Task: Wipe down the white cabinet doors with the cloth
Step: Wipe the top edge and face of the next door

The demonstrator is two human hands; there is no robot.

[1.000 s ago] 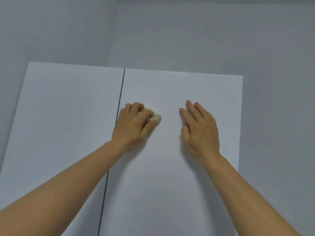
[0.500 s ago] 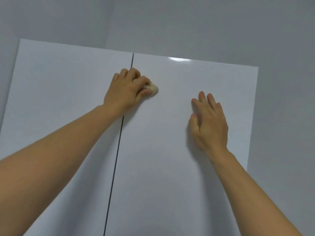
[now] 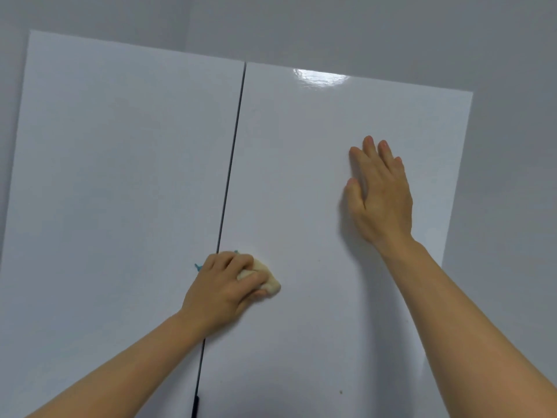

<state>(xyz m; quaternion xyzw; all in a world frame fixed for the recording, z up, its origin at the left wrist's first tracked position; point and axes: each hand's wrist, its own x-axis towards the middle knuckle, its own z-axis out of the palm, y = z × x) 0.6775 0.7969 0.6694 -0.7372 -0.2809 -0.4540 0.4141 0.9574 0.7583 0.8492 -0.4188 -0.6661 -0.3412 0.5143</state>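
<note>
Change since earlier frames: left hand (image 3: 224,289) now sits much lower on the doors than half a second ago, when it was near the top of the seam; a second ago it was at mid-height. Right hand (image 3: 380,194) keeps roughly the same place on its door throughout.
Left hand: fingers and thumb curled round the cloth (image 3: 266,279), pressing it against the door surface; the knuckles lie over the seam (image 3: 233,164) between the two doors.
Cloth: pale cream wad, mostly hidden under the fingers, its free end sticking out to the right of the hand onto the right door (image 3: 301,206). Small turquoise bits show at the upper left edge of the hand; whether they belong to the cloth cannot be told.
Right hand: laid flat, fingers straight and close together, palm against the right door, holding nothing. It is well apart from the left hand, higher and nearer the door's outer edge.
Left door (image 3: 120,191): white, plain, shut flush beside the right door.
Right door surface: glossy, with a bright light reflection near its top edge and a small dark speck low down.
Surroundings: grey wall (image 3: 301,25) above and to the right of the doors.
</note>
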